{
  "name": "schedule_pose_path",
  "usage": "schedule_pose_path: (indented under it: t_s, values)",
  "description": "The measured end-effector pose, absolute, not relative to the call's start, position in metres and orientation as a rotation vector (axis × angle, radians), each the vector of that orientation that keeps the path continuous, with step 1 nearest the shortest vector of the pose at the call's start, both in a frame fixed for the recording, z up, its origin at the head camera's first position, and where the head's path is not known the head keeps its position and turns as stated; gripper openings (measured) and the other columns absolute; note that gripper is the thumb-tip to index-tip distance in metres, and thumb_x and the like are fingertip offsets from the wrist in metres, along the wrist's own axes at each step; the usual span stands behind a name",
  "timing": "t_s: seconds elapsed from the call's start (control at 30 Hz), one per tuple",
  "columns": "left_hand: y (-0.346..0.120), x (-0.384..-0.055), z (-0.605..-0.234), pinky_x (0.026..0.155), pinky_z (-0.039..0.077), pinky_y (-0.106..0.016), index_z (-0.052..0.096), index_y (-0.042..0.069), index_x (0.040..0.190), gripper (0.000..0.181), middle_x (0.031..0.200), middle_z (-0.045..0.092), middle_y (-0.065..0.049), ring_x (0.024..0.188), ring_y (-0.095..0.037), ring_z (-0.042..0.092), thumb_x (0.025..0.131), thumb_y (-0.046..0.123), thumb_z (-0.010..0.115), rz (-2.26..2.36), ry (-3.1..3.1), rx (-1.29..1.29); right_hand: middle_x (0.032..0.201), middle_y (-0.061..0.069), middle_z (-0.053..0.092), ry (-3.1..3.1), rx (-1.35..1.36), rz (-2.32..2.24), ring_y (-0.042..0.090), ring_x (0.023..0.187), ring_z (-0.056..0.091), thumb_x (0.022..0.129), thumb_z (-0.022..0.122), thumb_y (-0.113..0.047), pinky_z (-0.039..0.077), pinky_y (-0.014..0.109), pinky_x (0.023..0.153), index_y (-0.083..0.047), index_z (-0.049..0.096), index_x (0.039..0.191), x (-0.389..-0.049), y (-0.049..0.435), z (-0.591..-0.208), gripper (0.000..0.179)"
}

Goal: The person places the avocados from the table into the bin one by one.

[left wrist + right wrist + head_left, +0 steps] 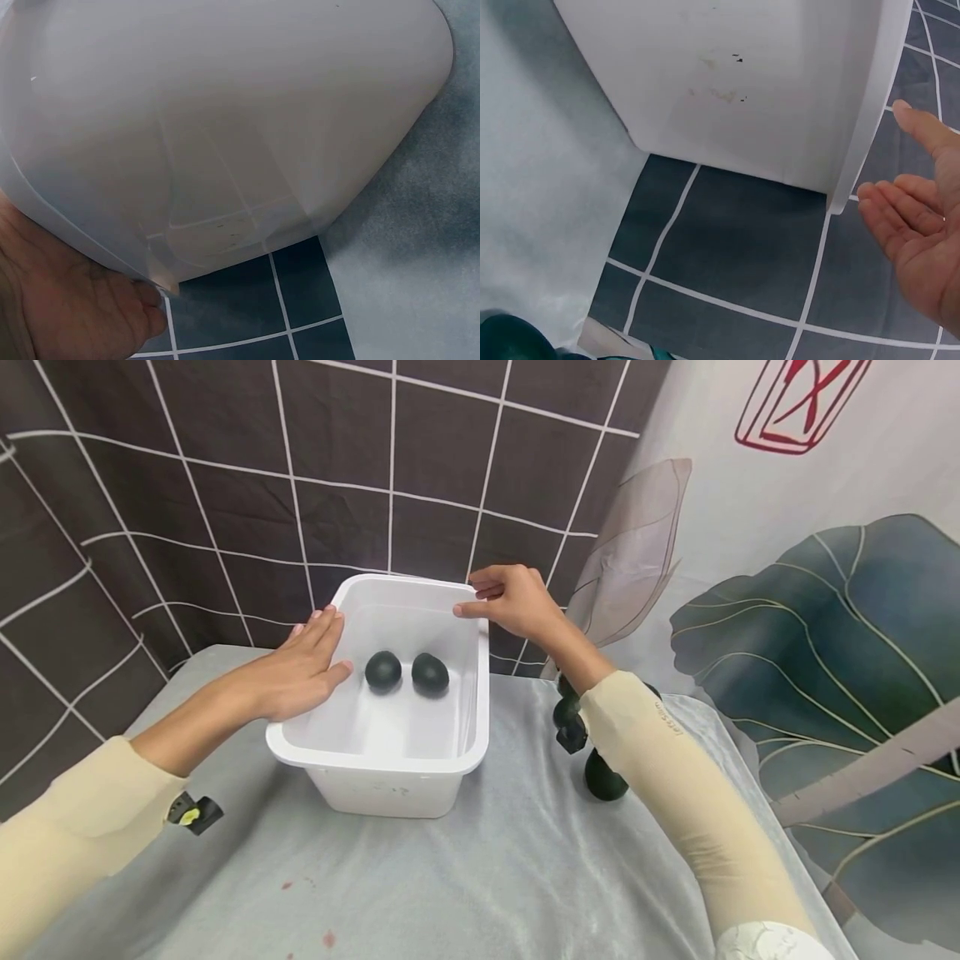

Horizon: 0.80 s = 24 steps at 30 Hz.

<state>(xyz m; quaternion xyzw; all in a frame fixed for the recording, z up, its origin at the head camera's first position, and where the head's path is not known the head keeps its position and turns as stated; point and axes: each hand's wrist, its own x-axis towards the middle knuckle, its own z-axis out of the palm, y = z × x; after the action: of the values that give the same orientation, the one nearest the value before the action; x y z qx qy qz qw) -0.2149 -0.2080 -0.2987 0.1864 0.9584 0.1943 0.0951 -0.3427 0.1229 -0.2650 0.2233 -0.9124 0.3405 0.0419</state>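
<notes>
A white plastic tub (378, 766) stands on the grey cloth, with two dark green, avocado-like fruits, one at left (383, 672) and one at right (431, 675), lying side by side on its floor. My left hand (296, 677) lies along the tub's left rim, fingers extended and palm down. In the left wrist view that hand (82, 311) is right at the rim, beside the tub wall (225, 112). My right hand (517, 600) is at the far right corner, its thumb over the rim. The right wrist view shows its fingers (900, 217) loosely bent and holding nothing.
More dark green fruits (604, 777) sit on the cloth to the right, partly hidden by my right sleeve (675, 777). A dark cloth with white grid lines (337, 518) hangs close behind the tub. A leaf-patterned white sheet (825, 635) hangs at right.
</notes>
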Motion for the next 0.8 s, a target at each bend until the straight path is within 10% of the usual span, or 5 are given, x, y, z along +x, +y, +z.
schedule_pose_path:
  t_s: [0.8]
  values:
    - [-0.208,-0.215,-0.299,0.143,-0.005,-0.069,-0.006,-0.013,0.174,0.083,0.186,-0.019,-0.030,0.175,-0.052,-0.016,0.121,0.035,0.035,0.572,2.849,0.549,0.135,0.018,0.082,-2.769,0.534,1.146,0.033,0.126,0.081,0.090,0.096,-0.036,0.064,0.047,0.111,-0.004,0.077,0.142,-0.331,0.188,-0.277,0.064]
